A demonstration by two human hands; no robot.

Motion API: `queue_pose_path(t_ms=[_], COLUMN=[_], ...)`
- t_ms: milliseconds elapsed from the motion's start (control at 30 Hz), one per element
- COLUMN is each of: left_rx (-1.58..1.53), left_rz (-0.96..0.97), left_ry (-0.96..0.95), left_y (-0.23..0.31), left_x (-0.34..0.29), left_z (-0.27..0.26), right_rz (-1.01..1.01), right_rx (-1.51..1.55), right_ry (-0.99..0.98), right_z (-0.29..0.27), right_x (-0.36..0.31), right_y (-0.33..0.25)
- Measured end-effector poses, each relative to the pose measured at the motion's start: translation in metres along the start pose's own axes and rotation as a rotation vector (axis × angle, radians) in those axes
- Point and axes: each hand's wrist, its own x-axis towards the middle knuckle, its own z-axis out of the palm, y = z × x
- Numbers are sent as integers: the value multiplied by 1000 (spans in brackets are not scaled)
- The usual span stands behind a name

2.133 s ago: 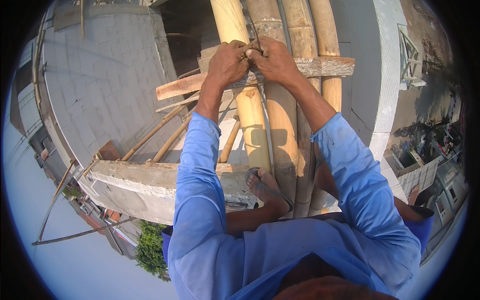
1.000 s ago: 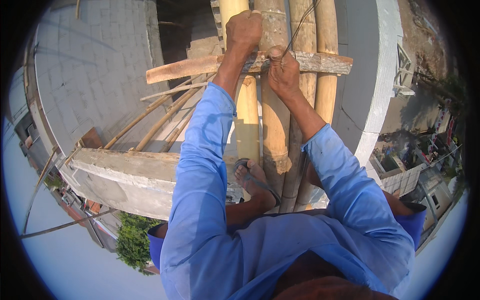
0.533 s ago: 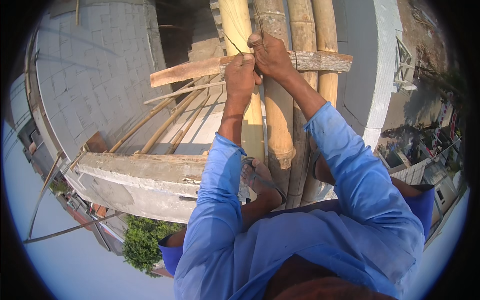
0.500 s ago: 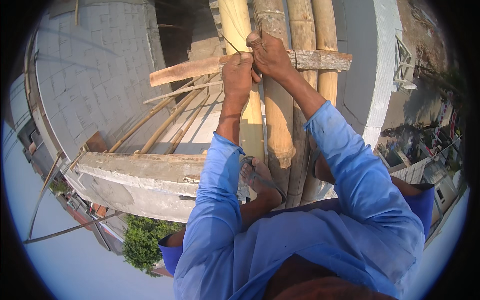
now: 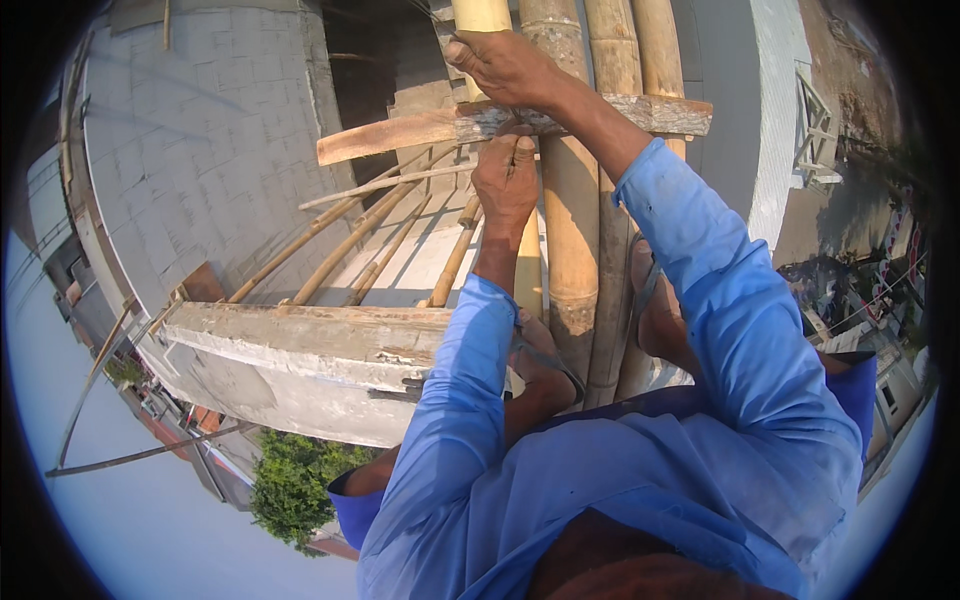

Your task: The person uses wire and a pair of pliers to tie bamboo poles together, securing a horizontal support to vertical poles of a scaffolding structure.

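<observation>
A short rough plank (image 5: 385, 137) lies across several thick bamboo poles (image 5: 572, 250), one of them paler than the rest. My left hand (image 5: 505, 182) is closed just on the near side of the plank, over the pale pole (image 5: 482, 14). Beyond the plank, my right hand (image 5: 505, 68) is a fist with the thumb side turned left. Thin dark wire (image 5: 432, 14) shows faintly by the right fist; the stretch inside my fingers is hidden. Both hands appear closed on this wire, close to where the plank crosses the pale pole.
My sandalled feet (image 5: 545, 362) stand at the poles. To the left runs a concrete ledge (image 5: 300, 330) with thinner bamboo sticks (image 5: 345, 250) leaning inward from it, and a grey block wall (image 5: 200, 150). A white wall edge (image 5: 775, 130) borders the right. Trees and roofs lie far below.
My hands were together over the plank. The right has moved up and left past it, the left down toward me. The view has shifted slightly.
</observation>
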Motion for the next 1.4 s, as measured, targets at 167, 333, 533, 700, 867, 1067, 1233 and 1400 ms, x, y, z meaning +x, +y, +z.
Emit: queue_pose_path(t_ms=[167,333,533,700,867,1067,1233,1400], left_rx=[-106,-75,-133,-175,-270,179,405,-190], left_rz=[-222,-263,-446,-541,-590,-181,76,-424], left_ry=[-64,12,18,-17,-38,-323,-416,-147], left_y=[14,11,8,13,22,37,43,26], left_x=[3,7,23,29,33,50,52,54], left_z=[-6,2,1,-7,-11,-53,-62,-50], right_rz=[-41,-8,-96,-122,-122,-153,-138,-252], right_rx=[-20,17,-82,-16,-130,-91,-50,-48], right_ry=[-59,-34,-54,-93,-33,70,135,182], right_z=[-1,5,-8,-14,-6,1,9,10], right_x=[2,2,-21,-70,-79,-80,-82,-83], right_y=[-11,-10,33,32,37,43,44,42])
